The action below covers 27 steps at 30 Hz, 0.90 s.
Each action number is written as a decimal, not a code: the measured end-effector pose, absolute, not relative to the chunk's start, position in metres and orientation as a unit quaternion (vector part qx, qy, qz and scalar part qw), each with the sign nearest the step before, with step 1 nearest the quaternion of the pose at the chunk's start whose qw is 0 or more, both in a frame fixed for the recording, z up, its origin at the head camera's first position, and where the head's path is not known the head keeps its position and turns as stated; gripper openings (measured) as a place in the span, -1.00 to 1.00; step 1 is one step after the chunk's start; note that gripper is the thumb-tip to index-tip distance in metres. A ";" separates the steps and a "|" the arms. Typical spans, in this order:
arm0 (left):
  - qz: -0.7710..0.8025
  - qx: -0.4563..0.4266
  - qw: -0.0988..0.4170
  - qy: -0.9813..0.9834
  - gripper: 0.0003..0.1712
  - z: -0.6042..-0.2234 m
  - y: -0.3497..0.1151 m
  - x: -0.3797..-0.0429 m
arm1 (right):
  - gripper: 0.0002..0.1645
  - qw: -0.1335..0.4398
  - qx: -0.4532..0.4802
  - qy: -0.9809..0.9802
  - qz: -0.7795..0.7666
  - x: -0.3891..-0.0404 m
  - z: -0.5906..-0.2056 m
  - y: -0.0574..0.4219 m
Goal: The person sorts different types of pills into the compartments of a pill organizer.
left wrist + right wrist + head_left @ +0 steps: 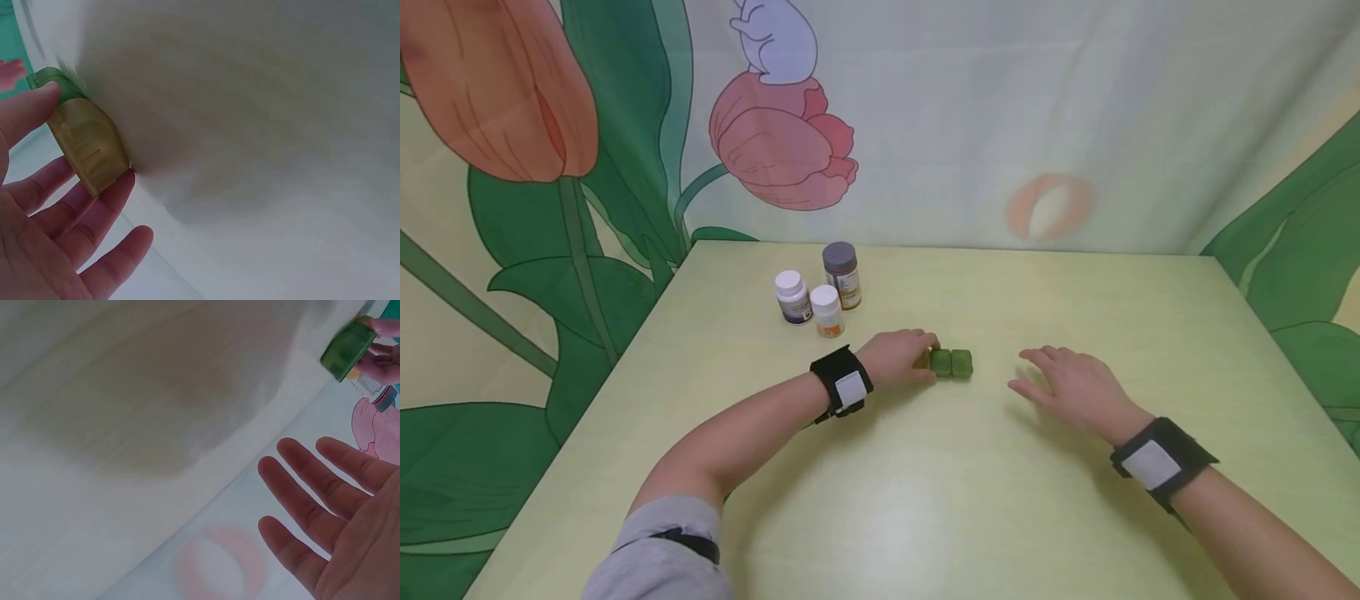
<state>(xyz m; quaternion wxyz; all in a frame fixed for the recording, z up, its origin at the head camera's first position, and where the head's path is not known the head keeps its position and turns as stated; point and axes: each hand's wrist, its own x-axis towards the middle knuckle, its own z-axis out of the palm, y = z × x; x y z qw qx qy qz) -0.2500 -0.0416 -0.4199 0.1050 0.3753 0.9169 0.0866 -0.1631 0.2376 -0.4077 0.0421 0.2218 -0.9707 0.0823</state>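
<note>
Near the middle of the table lies a small pill box (951,363) with green compartments and an amber end. My left hand (895,354) holds its left end, thumb on the near side and fingers on the far side. In the left wrist view the amber part of the pill box (94,144) shows between thumb and fingertips; its green part is partly behind the thumb. My right hand (1078,387) hovers to the right of the box, apart from it, fingers extended and holding nothing. The right wrist view shows the green end of the pill box (347,349).
Behind my left hand stand three bottles: a white one with a dark label (793,298), a smaller white one with an orange label (827,312), and a taller one with a grey cap (841,275). A flower-print curtain (940,125) hangs along the table's (880,517) back edge.
</note>
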 end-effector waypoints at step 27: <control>0.094 0.400 0.074 0.909 -0.50 -0.423 -0.044 -0.231 | -0.48 0.048 0.408 -0.911 0.019 -0.203 -0.425 0.180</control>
